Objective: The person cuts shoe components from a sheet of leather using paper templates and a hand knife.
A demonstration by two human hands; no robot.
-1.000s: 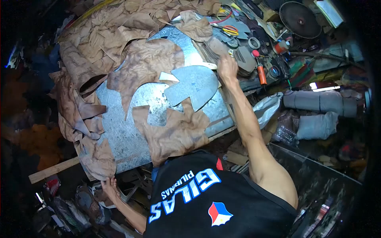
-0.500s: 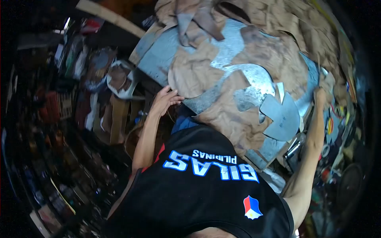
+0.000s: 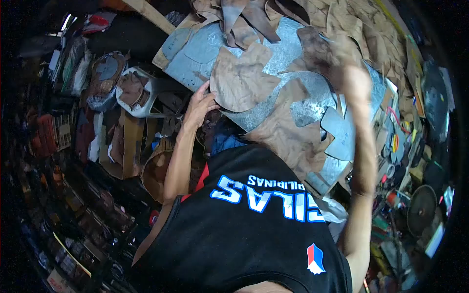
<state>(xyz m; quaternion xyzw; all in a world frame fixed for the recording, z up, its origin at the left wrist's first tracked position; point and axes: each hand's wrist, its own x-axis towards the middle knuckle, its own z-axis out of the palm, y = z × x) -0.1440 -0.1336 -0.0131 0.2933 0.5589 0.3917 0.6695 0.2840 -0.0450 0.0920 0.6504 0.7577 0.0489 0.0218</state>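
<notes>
My left hand [image 3: 201, 106] is at the near left edge of a metal-topped board [image 3: 188, 68], its fingers apart and touching the rim of a brown leather piece [image 3: 242, 80]. That piece has a rounded side and a notched side, and lies flat. My right hand [image 3: 355, 83] is smeared by motion above the right part of the board, so its fingers and anything in them cannot be made out. Below it lies a flat grey notched pattern piece [image 3: 337, 134], partly covered by my forearm. Another brown leather piece [image 3: 278, 129] spreads across the middle, near my shirt.
Brown leather sheets [image 3: 337, 22] are heaped along the far side. Leather scraps sit on a white stool [image 3: 124, 100] at the left, above a cardboard box [image 3: 132, 151]. Tools and clutter crowd the right, including a dark round disc [image 3: 421, 210].
My right hand has moved left from the board's right edge to above the leather and is blurred. My left hand stays at the near left edge. The camera view has shifted slightly.
</notes>
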